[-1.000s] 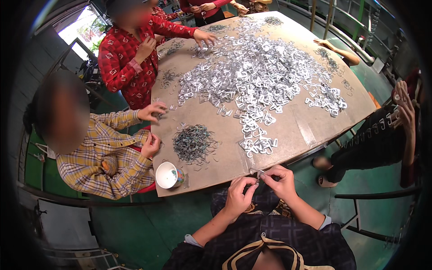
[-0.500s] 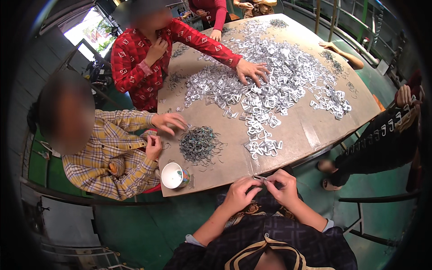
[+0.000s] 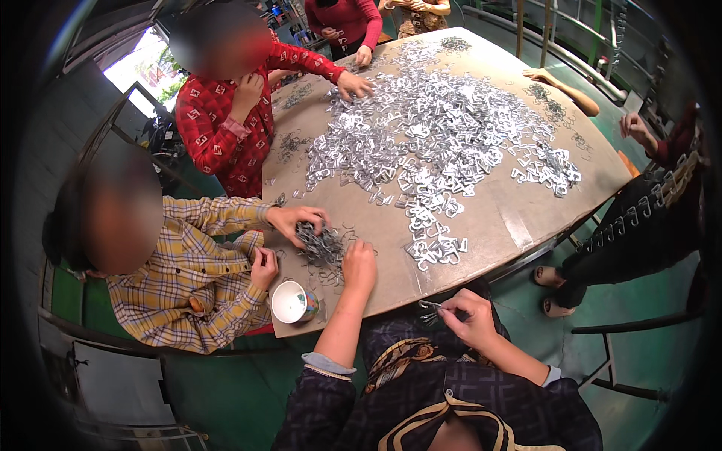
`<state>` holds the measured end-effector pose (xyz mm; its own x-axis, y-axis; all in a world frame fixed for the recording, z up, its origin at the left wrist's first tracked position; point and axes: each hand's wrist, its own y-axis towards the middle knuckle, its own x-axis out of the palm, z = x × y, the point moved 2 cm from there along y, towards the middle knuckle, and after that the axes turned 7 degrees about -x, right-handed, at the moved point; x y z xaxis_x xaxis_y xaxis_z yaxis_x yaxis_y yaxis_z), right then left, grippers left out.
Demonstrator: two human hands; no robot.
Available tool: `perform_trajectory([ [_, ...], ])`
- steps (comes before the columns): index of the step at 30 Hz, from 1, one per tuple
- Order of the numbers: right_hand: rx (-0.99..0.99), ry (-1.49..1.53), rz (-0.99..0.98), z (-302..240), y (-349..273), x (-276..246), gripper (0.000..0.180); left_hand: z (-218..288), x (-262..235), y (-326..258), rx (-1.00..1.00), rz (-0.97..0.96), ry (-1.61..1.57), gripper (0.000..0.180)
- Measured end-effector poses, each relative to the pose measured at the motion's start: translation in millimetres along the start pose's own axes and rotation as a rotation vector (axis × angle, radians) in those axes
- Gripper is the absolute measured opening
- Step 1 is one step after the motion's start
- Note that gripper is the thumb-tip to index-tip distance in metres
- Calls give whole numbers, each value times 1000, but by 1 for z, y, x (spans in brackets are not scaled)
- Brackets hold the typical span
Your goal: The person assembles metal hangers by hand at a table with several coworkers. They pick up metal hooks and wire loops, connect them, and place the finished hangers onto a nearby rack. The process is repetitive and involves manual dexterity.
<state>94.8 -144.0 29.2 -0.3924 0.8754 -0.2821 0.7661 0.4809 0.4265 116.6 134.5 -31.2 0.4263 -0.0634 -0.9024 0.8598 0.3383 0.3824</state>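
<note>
In the head view, the left hand (image 3: 360, 267) has parted from the right since half a second ago, when both met at the tabletop's near edge; it now reaches over that edge to the right side of the dark wire heap (image 3: 322, 246), fingers curled, and I cannot tell whether they grip anything. The right hand (image 3: 468, 316) stays by the near edge, thumb and fingers pinching a thin metal piece (image 3: 429, 304). The wire heap lies toward the tabletop's near left corner, where the paper cup (image 3: 289, 302) still stands. A co-worker's hand (image 3: 295, 224) in a yellow plaid sleeve, earlier just beside the heap, is now on it. The arm in the red sleeve (image 3: 304, 60), then stretched across the silver pile (image 3: 451, 124), has drawn back toward the tabletop's left edge; the pile still spreads over the middle.
</note>
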Motion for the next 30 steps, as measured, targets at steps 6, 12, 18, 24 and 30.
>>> perform_trajectory([
  [6, 12, -9, 8, -1, 0, -2, 6, 1, -9, 14, 56, -106, 99, 6],
  [12, 19, -24, 27, 4, -1, -2, 6, 1, -30, -1, -156, -211, -451, 7],
  [18, -16, -45, 36, 4, 5, 5, 8, 63, -93, -48, -220, -449, -1068, 10],
  [24, -37, -86, -5, 1, 4, 8, 10, 88, -104, -69, 6, -375, -1000, 12],
  [30, -116, -160, -47, -7, 5, 6, 11, 93, -97, -76, -29, -361, -1073, 9],
])
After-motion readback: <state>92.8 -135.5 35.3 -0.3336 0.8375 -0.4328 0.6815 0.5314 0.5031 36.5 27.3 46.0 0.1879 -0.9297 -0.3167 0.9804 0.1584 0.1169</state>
